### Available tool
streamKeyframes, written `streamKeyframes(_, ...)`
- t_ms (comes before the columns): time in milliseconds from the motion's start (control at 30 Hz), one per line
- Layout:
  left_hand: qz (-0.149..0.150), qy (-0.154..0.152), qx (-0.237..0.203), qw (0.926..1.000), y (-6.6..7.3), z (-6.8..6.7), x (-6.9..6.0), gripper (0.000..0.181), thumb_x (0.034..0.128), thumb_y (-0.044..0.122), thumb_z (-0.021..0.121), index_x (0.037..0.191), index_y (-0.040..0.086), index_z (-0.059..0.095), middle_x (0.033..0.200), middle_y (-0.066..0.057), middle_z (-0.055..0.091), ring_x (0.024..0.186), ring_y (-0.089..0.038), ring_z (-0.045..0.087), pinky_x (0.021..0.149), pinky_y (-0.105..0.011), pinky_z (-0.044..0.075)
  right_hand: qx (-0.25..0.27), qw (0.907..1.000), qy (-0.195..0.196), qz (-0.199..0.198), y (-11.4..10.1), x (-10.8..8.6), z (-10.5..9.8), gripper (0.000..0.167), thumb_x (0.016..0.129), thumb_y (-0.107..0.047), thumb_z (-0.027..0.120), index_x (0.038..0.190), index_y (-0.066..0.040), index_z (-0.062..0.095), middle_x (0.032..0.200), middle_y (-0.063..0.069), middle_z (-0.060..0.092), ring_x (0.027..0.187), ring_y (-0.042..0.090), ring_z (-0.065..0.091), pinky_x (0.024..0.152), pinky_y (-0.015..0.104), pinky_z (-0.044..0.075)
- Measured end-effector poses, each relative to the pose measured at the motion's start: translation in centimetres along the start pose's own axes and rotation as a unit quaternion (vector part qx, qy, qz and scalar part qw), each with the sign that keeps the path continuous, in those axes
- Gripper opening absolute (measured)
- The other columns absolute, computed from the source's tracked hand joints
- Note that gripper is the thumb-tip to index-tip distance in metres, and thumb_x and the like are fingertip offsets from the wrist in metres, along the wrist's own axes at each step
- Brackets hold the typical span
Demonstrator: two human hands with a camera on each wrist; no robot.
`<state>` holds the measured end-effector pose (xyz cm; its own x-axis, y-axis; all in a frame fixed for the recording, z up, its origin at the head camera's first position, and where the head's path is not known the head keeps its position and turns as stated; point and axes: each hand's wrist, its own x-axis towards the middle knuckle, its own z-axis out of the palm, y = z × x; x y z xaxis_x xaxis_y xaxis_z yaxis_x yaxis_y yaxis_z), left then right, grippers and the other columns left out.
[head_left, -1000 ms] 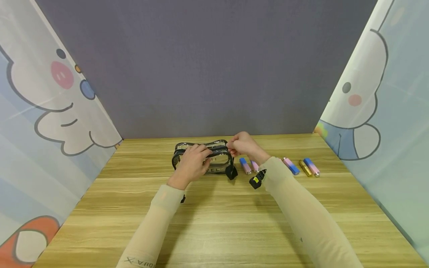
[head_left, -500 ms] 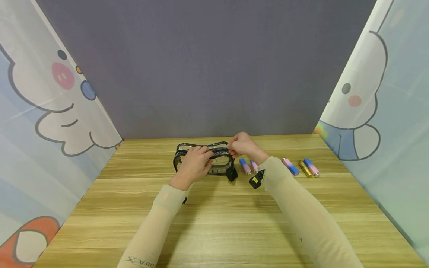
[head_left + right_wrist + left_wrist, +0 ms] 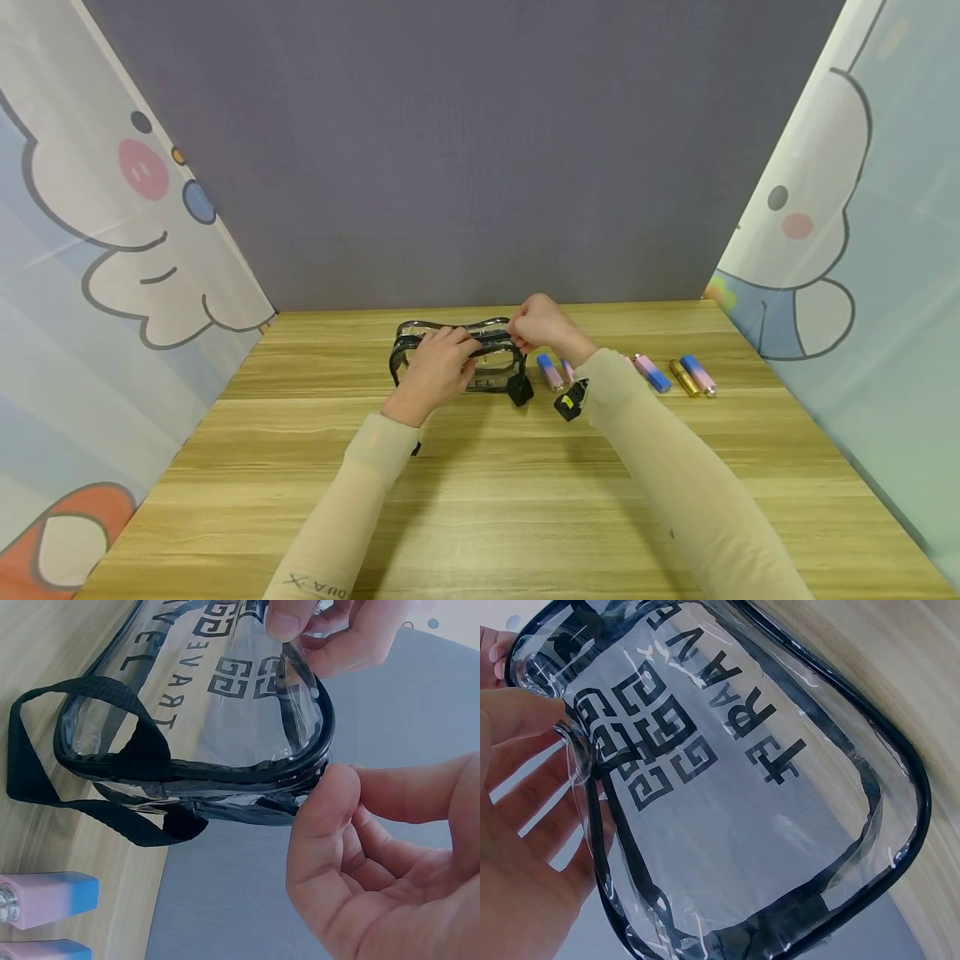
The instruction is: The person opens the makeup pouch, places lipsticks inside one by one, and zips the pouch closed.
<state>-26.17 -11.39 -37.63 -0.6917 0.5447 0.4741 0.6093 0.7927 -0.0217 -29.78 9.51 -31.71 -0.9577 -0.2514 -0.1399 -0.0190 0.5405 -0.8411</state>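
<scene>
A person's left-hand grip (image 3: 437, 365) clasps the top edge of a clear plastic, black-trimmed pouch (image 3: 727, 817) on the wood-grain bench (image 3: 480, 500); the right-hand grip (image 3: 546, 323) pinches its end near pink-and-blue tubes (image 3: 550, 372).

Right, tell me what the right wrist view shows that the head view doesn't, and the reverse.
Only the right wrist view shows the key-pattern emblem and the letters TRA on the clear bag.

Only the head view shows the gold tube and the person's pale sleeves.

Both show that bag, its black strap, the left hand, the right hand, the wooden table and pink-and-blue tubes, more of them in the head view.
</scene>
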Motion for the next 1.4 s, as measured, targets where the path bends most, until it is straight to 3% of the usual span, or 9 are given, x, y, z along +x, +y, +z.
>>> streamKeyframes(300, -0.003, -0.006, -0.001, 1.0, 0.1, -0.1, 0.1, 0.018, 0.0965, 0.013, 0.069, 0.113, 0.013, 0.075, 0.106, -0.003, 0.067, 0.098, -0.026, 0.062, 0.083, -0.044, 0.052, -0.022, 0.9996, 0.004, -0.019, -0.2, 0.0, 0.2, 0.023, 0.1, -0.006, 0.059, 0.087, 0.007, 0.071, 0.076, 0.012, 0.065, 0.062, 0.018, 0.061, 0.079, 0.048, 0.06)
streamKeyframes(600, -0.005, 0.0, -0.004, 1.0, 0.1, 0.0, 0.0, 0.017, 0.0965, 0.012, 0.069, 0.113, 0.012, 0.075, 0.105, -0.003, 0.067, 0.098, -0.027, 0.062, 0.082, -0.045, 0.051, -0.047, 0.9987, 0.014, -0.015, -0.4, 0.1, 0.5, 0.026, 0.099, -0.008, 0.058, 0.079, 0.003, 0.07, 0.067, 0.009, 0.063, 0.067, 0.028, 0.066, 0.064, 0.033, 0.06)
streamKeyframes(833, -0.003, 0.011, -0.009, 0.9999, 0.1, 0.2, 0.1, 0.015, 0.0963, 0.013, 0.07, 0.11, 0.012, 0.075, 0.102, -0.003, 0.066, 0.097, -0.027, 0.061, 0.082, -0.045, 0.051, -0.071, 0.997, 0.028, -0.015, -1.0, -0.2, 0.7, 0.033, 0.097, -0.007, 0.058, 0.065, -0.005, 0.063, 0.06, 0.007, 0.06, 0.057, 0.021, 0.063, 0.07, 0.04, 0.061)
streamKeyframes(933, -0.004, 0.01, -0.008, 0.9999, 0.1, 0.3, 0.1, 0.014, 0.0964, 0.013, 0.07, 0.11, 0.013, 0.075, 0.102, -0.003, 0.066, 0.097, -0.027, 0.061, 0.083, -0.045, 0.051, -0.094, 0.995, 0.03, -0.016, -1.2, -0.2, 0.8, 0.039, 0.097, -0.008, 0.057, 0.058, -0.01, 0.056, 0.055, 0.004, 0.055, 0.056, 0.023, 0.064, 0.064, 0.036, 0.059)
streamKeyframes(1067, -0.006, 0.011, -0.009, 0.9999, 0.1, 0.4, 0.2, 0.014, 0.0965, 0.013, 0.07, 0.11, 0.012, 0.075, 0.103, -0.003, 0.066, 0.098, -0.027, 0.061, 0.085, -0.045, 0.051, -0.12, 0.9922, 0.031, -0.009, -1.4, -0.1, 0.9, 0.043, 0.092, -0.002, 0.051, 0.052, -0.016, 0.044, 0.047, -0.001, 0.043, 0.043, 0.018, 0.05, 0.045, 0.027, 0.041)
streamKeyframes(1167, -0.006, 0.014, -0.01, 0.9998, 0.1, 0.5, 0.2, 0.014, 0.0968, 0.013, 0.069, 0.11, 0.012, 0.075, 0.104, -0.003, 0.067, 0.099, -0.027, 0.061, 0.087, -0.046, 0.051, -0.138, 0.9898, 0.034, 0.003, -1.6, 0.1, 1.1, 0.042, 0.087, 0.002, 0.048, 0.051, -0.017, 0.039, 0.046, -0.002, 0.036, 0.038, 0.012, 0.033, 0.041, 0.026, 0.027)
streamKeyframes(1300, -0.011, 0.014, -0.014, 0.9997, 0.1, 0.4, 0.2, 0.015, 0.097, 0.012, 0.069, 0.11, 0.012, 0.075, 0.106, -0.003, 0.067, 0.1, -0.027, 0.061, 0.086, -0.046, 0.051, -0.151, 0.9878, 0.034, 0.012, -1.8, 0.2, 1.3, 0.041, 0.087, 0.002, 0.047, 0.051, -0.017, 0.037, 0.046, -0.003, 0.035, 0.038, 0.01, 0.025, 0.04, 0.025, 0.023)
streamKeyframes(1400, -0.008, 0.019, -0.015, 0.9997, 0.1, 0.4, 0.2, 0.015, 0.0962, 0.011, 0.07, 0.11, 0.012, 0.075, 0.106, -0.003, 0.067, 0.099, -0.026, 0.061, 0.086, -0.046, 0.051, -0.145, 0.9887, 0.035, 0.014, -1.7, 0.2, 1.2, 0.042, 0.089, 0.0, 0.049, 0.051, -0.017, 0.04, 0.046, -0.002, 0.037, 0.038, 0.012, 0.032, 0.041, 0.026, 0.027)
